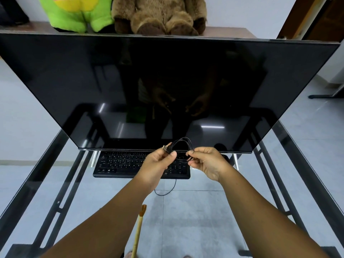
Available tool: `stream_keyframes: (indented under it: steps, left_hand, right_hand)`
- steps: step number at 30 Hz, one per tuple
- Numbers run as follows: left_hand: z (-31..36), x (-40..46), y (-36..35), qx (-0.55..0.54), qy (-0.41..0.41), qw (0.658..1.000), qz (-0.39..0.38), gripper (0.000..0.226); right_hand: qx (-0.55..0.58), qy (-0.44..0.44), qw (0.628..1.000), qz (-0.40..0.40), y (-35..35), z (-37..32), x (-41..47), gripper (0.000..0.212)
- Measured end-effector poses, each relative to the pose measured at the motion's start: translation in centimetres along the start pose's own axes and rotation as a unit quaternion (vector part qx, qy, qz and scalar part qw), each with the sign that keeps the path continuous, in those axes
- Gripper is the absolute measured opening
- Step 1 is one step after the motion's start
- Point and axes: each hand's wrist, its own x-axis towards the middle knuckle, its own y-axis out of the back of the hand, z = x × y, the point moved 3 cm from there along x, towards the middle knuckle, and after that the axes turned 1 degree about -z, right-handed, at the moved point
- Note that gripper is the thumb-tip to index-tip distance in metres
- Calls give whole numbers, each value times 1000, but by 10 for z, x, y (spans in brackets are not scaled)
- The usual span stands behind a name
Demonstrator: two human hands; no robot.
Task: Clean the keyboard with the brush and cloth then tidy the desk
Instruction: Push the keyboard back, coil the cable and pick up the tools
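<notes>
A black keyboard (121,164) lies on the glass desk (204,211) under the lower edge of a large dark monitor (167,86). Its thin black cable (183,144) is looped into a coil above the keyboard's right half. My left hand (158,164) pinches the coil at the USB plug end. My right hand (206,161) pinches the opposite side of the coil. A slack length of cable hangs below the keyboard's front edge. A tan brush (139,231) with a wooden handle lies on the glass between my forearms. I see no cloth.
The desk has a black metal frame (61,211) showing through the glass, with grey floor tiles below. Two plush toys, green (74,13) and brown (160,15), sit on a shelf behind the monitor. The monitor's white feet (94,158) flank the keyboard.
</notes>
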Motion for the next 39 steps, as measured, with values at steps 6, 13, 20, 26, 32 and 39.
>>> stream_keyframes:
  steps: [6, 13, 20, 26, 32, 39]
  left_hand:
    - [-4, 3, 4, 20, -36, 999, 24, 23]
    - [-4, 6, 8, -22, -39, 994, 98, 31]
    - [-9, 12, 13, -5, 26, 990, 138, 19]
    - [-17, 18, 9, 13, 96, 989, 109, 15]
    - [-35, 30, -6, 41, 118, 986, 110, 9]
    - [-61, 53, -31, 82, 148, 976, 139, 12]
  right_hand:
    - [-40, -1, 999, -5, 1, 0, 3, 11]
    - [-92, 15, 996, -19, -2, -1, 7, 17]
    - [-128, 23, 991, -22, -1, 4, 7, 10]
    - [-103, 28, 994, -12, 7, 9, 10, 18]
    - [-130, 36, 990, 35, 26, 27, 19, 22]
    - [-409, 139, 876, 212, 85, 78, 21, 35]
